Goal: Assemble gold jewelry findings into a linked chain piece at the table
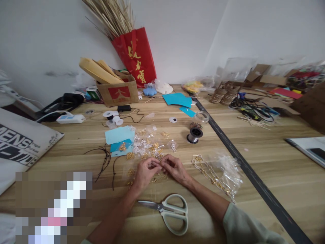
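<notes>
My left hand [147, 171] and my right hand [175, 168] meet over the table, fingertips pinched together and almost touching. Whatever they pinch is too small to make out. Just under them a gold chain [159, 178] lies on the wood. Beyond my fingers spread small gold and silver jewelry findings [144, 144], some in clear little bags. Scissors with pale green handles [175, 214] lie closer to me, between my forearms, blades pointing left. To the right of my right hand are gold and silver chains [209, 174] beside crumpled clear plastic bags [230, 173].
A wire spool [195, 135] stands beyond my right hand, near a glass jar [202, 117]. Blue cards [119, 135] and black cords [104, 162] lie left. Behind them are a cardboard box [118, 91] and a red bag [139, 56]. A dark strip [228, 145] crosses the table.
</notes>
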`<state>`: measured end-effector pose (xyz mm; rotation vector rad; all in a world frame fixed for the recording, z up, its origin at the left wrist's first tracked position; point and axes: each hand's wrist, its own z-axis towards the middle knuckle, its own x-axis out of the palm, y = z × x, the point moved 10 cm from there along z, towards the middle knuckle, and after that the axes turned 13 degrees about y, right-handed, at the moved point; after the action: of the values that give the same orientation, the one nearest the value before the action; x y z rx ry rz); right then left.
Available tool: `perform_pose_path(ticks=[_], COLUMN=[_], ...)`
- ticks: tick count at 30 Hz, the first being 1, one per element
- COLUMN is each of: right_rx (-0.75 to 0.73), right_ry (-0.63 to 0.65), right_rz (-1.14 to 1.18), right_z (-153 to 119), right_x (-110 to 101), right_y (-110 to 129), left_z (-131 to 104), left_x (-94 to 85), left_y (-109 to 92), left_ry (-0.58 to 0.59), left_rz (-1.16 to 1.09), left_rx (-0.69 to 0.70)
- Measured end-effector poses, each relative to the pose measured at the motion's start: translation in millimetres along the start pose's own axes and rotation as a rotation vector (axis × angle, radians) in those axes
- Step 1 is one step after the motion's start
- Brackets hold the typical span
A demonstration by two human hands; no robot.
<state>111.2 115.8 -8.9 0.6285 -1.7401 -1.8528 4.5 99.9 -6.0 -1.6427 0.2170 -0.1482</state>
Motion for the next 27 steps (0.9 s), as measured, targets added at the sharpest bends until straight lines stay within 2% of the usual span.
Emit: perform_pose_path(ticks=[5,15,22,27], right_rx=[0.016,0.003,-0.009,-0.042], right_ry=[0.006,0.004,-0.058,-0.058], right_rz=[-0.009,0.031,0.120,0.175], right_z=[0,1,1,1], right_x=[0,0,-8,-7], right_y=[-1,-3,-2,2], left_z=[-3,-3,0,2], left_x=[1.0,-0.5,2.7,11.3], left_y=[-9,-5,-4,1], left_ry=[-0.026,-0.082,0.006,0.112], left_rz=[0.121,0.114,0.208,0.018], left_rx=[0.023,0.044,-0.024,-0.096])
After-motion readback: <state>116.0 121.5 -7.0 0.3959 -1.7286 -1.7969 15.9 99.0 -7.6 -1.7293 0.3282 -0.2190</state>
